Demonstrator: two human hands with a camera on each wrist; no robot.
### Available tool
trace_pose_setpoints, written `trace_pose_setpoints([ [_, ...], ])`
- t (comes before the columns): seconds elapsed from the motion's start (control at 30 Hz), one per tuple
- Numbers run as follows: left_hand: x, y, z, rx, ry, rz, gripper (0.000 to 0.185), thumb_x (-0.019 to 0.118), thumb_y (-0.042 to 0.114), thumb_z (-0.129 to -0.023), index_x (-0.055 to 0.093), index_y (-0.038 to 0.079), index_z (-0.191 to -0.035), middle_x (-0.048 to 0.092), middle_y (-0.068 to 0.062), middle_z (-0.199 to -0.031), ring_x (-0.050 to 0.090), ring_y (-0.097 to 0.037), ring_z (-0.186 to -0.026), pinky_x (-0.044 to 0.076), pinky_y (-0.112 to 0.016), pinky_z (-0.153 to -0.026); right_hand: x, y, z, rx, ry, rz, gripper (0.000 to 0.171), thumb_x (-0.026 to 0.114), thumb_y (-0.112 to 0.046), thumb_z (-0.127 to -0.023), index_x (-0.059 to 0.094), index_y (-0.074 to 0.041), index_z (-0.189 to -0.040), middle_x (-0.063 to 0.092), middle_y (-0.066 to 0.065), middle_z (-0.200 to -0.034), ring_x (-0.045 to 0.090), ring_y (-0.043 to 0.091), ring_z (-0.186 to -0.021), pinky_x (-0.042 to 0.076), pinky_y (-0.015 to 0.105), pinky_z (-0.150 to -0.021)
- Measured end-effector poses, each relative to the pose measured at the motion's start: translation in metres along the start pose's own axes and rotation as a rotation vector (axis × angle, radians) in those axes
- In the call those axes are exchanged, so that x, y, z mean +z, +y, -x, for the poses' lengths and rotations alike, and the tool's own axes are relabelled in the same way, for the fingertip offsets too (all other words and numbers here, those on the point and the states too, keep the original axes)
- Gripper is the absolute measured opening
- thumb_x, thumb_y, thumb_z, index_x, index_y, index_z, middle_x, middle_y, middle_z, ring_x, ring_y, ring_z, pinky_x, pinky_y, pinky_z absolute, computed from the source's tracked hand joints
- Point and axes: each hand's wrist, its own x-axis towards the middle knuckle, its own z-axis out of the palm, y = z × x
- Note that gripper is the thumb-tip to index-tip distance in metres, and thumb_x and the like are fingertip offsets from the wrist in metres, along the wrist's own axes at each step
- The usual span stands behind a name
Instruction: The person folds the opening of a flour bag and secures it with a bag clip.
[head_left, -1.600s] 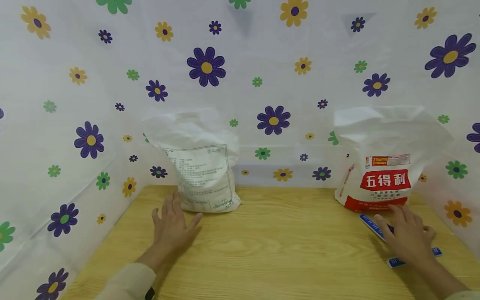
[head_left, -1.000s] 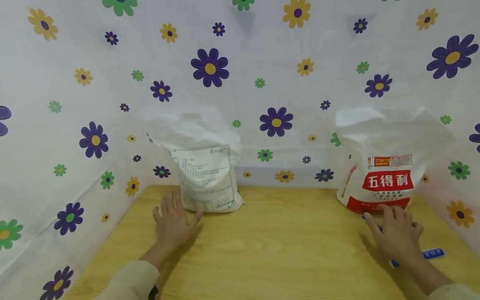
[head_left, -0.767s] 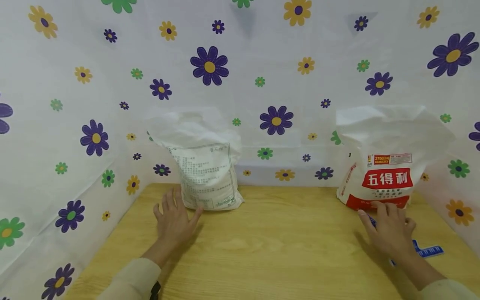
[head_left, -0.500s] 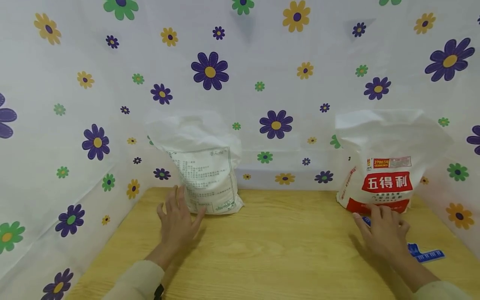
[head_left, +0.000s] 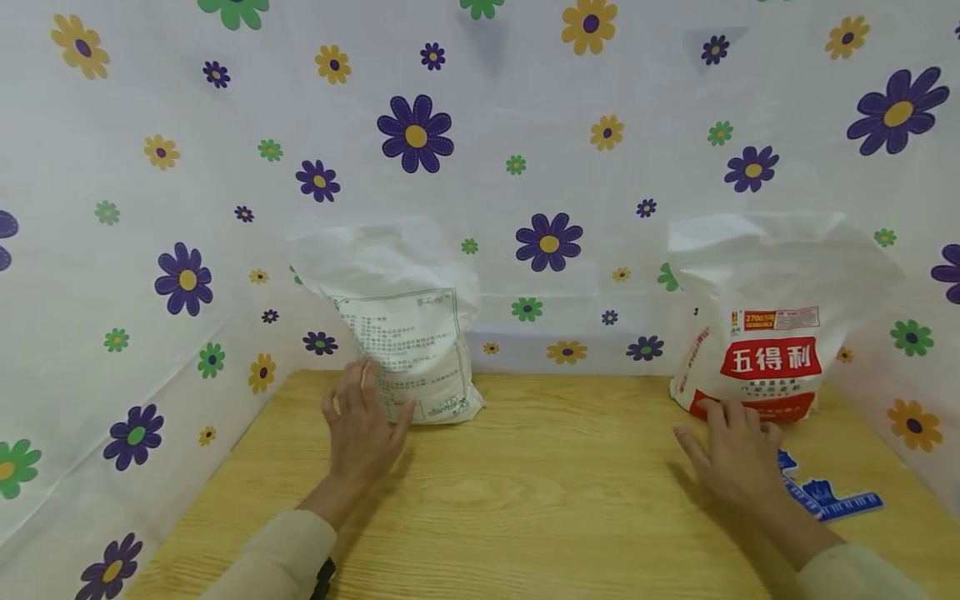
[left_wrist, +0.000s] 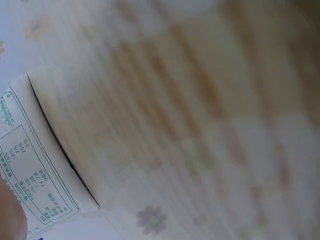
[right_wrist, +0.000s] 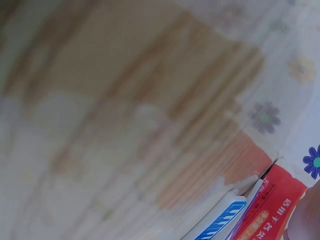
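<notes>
Spreads right hand [head_left: 731, 457] before white, red-printed sack [head_left: 776, 329]. Left of that, spreads left hand [head_left: 365, 435] by white, green-printed sack [head_left: 408, 329].

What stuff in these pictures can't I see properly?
Head view: small words on the green-printed bag, too tiny to read.
Head view: part of the blue piano-patterned things, hidden behind the right hand.
Left wrist view: most of the left hand, cut off by the left edge.
Both wrist views: the middle, blurred.
</notes>
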Motion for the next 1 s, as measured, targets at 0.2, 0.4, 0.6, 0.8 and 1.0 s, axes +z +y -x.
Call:
trace_pose_setpoints([
  [0.2,0.001,0.005,-0.002,0.028,0.017,0.003,0.073,0.047,0.047,-0.094,0.028,-0.001,-0.146,0.028,-0.023,-0.152,0.025,-0.04,-0.141,0.018,-0.062,-0.103,0.002,-0.004,-0.002,-0.004,-0.021,0.005,0.069,0.041,-0.056,-0.102,0.044,0.003,-0.138,0.04,0.032,-0.134,0.034,0.053,-0.125,0.021,0.076,-0.097],
  [0.4,0.002,0.009,-0.002,0.029,-0.009,-0.002,0.07,0.043,0.045,-0.096,0.029,0.0,-0.147,0.029,-0.021,-0.153,0.024,-0.039,-0.143,0.019,-0.063,-0.105,0.005,-0.005,-0.002,-0.012,-0.029,-0.005,0.067,0.04,-0.055,-0.103,0.044,0.002,-0.138,0.04,0.031,-0.134,0.033,0.053,-0.125,0.02,0.076,-0.098],
  [0.6,0.003,0.012,-0.004,0.029,-0.004,0.004,0.067,0.044,0.042,-0.096,0.031,-0.001,-0.146,0.031,-0.02,-0.152,0.024,-0.039,-0.144,0.02,-0.064,-0.104,0.005,-0.009,-0.003,-0.016,-0.044,0.006,0.072,0.037,-0.06,-0.102,0.045,0.0,-0.14,0.041,0.03,-0.135,0.034,0.051,-0.125,0.021,0.076,-0.098],
  [0.8,0.002,0.017,-0.006,0.032,0.013,0.018,0.068,0.051,0.038,-0.094,0.033,-0.001,-0.146,0.035,-0.019,-0.149,0.025,-0.039,-0.143,0.02,-0.064,-0.104,0.007,-0.014,-0.006,-0.034,-0.056,0.005,0.072,0.036,-0.061,-0.101,0.046,-0.001,-0.139,0.043,0.03,-0.136,0.036,0.05,-0.125,0.022,0.074,-0.099],
  [1.0,0.002,0.02,-0.007,0.025,0.013,0.024,0.068,0.053,0.036,-0.094,0.034,-0.002,-0.147,0.037,-0.021,-0.148,0.025,-0.04,-0.143,0.018,-0.064,-0.105,0.01,-0.019,-0.008,-0.029,-0.069,-0.024,0.069,0.037,-0.059,-0.102,0.046,-0.002,-0.14,0.042,0.03,-0.138,0.035,0.049,-0.125,0.021,0.073,-0.099],
])
